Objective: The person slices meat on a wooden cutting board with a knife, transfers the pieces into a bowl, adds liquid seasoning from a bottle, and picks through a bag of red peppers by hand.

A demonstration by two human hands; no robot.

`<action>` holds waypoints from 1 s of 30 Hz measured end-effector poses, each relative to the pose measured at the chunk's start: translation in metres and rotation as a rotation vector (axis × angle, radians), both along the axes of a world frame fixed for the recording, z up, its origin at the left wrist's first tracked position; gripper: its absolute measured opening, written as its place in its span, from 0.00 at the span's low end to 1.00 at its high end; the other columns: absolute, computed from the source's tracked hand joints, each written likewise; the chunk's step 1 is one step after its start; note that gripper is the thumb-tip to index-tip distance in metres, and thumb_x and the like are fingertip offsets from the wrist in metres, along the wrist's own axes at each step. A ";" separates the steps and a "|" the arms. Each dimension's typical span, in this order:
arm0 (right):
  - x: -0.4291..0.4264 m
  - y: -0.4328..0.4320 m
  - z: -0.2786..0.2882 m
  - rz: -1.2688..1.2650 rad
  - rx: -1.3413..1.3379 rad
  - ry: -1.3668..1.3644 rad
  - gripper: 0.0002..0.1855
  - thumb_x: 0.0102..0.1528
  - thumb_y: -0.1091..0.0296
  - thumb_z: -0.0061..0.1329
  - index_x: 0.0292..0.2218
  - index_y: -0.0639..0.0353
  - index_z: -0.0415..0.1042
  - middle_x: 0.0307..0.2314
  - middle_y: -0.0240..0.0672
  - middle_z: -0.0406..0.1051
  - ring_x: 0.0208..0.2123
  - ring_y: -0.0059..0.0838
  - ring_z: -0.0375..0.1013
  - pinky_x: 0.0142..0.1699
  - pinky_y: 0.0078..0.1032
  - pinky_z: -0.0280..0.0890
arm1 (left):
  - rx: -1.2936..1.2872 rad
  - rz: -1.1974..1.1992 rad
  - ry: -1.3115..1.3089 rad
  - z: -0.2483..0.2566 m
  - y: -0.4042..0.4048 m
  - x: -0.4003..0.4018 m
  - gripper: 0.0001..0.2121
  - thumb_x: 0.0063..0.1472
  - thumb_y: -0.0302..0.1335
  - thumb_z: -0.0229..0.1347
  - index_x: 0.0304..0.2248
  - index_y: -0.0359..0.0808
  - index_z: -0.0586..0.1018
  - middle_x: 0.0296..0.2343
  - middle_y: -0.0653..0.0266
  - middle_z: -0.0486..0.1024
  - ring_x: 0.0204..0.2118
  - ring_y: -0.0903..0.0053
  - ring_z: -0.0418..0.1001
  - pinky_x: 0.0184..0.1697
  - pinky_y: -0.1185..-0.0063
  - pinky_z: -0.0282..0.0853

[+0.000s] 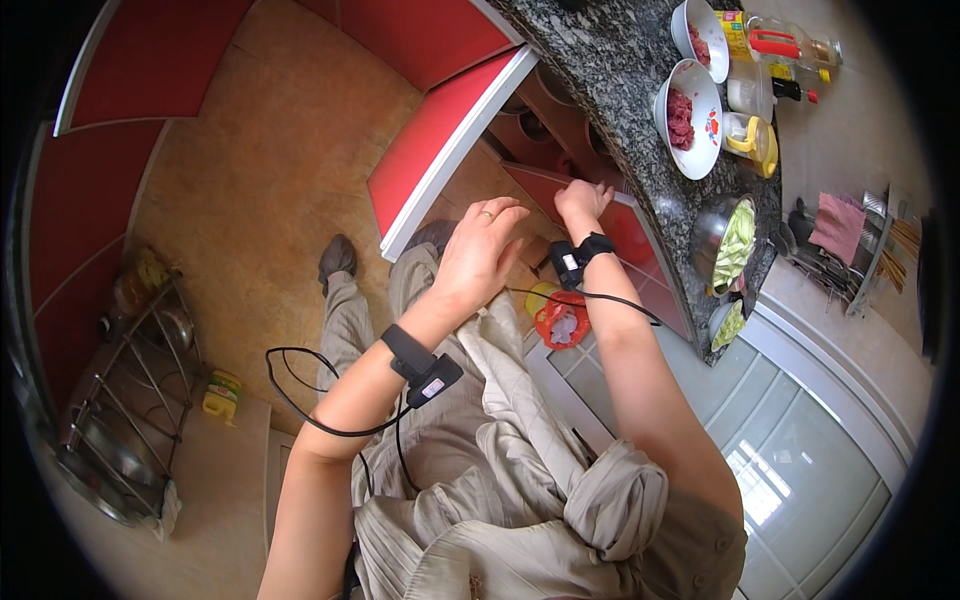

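My left hand (484,251), with a ring on one finger, is held in the air beside an open red cabinet door (442,142). It is empty, its fingers loosely bent and apart. My right hand (583,201) is at the top edge of a second red cabinet door (637,232), near the dark stone counter, its fingers curled over that edge. Between the two doors, pots or bowls (534,126) stand in the shadowed cabinet, partly hidden. Each forearm wears a black strap with a small device and a cable.
On the granite counter (622,97) stand bowls of raw meat (680,120), a metal bowl of cut vegetable (733,244), jars and bottles. A red bag (562,321) lies low by a glass-panelled door. A metal rack (139,382) with pans stands at left.
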State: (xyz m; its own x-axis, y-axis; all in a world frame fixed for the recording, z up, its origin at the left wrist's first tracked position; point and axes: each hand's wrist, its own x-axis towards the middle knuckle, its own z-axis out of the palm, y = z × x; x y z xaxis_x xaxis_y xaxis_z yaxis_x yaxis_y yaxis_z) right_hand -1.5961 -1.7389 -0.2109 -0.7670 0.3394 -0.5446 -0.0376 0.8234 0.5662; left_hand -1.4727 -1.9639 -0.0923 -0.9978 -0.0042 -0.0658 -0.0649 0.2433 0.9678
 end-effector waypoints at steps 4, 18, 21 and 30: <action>-0.015 -0.011 -0.022 -0.130 -0.159 0.084 0.19 0.49 0.52 0.44 0.36 0.55 0.76 0.41 0.38 0.70 0.52 0.40 0.59 0.57 0.36 0.48 | -0.075 0.069 -0.145 -0.026 0.013 -0.007 0.14 0.50 0.21 0.52 0.39 0.33 0.70 0.40 0.55 0.67 0.43 0.59 0.65 0.46 0.69 0.63; -0.091 0.110 -0.180 -1.679 -1.720 1.078 0.16 0.52 0.62 0.45 0.42 0.57 0.69 0.36 0.37 0.71 0.40 0.33 0.71 0.43 0.32 0.66 | 0.030 0.100 -0.166 -0.061 0.053 -0.092 0.12 0.54 0.20 0.49 0.40 0.32 0.69 0.37 0.54 0.68 0.42 0.62 0.67 0.44 0.72 0.64; -0.094 0.112 -0.179 -1.695 -1.842 1.115 0.16 0.52 0.63 0.45 0.43 0.56 0.68 0.37 0.36 0.71 0.41 0.34 0.70 0.43 0.33 0.66 | 0.044 0.088 -0.198 -0.061 0.055 -0.091 0.12 0.55 0.19 0.49 0.40 0.32 0.69 0.37 0.56 0.68 0.42 0.66 0.68 0.44 0.74 0.64; -0.061 0.074 -0.134 -1.705 -2.040 1.237 0.17 0.54 0.65 0.43 0.45 0.55 0.66 0.40 0.36 0.69 0.41 0.35 0.69 0.44 0.34 0.66 | 0.017 0.057 -0.173 -0.059 0.059 -0.084 0.12 0.54 0.17 0.48 0.39 0.31 0.70 0.37 0.58 0.67 0.41 0.69 0.68 0.43 0.76 0.65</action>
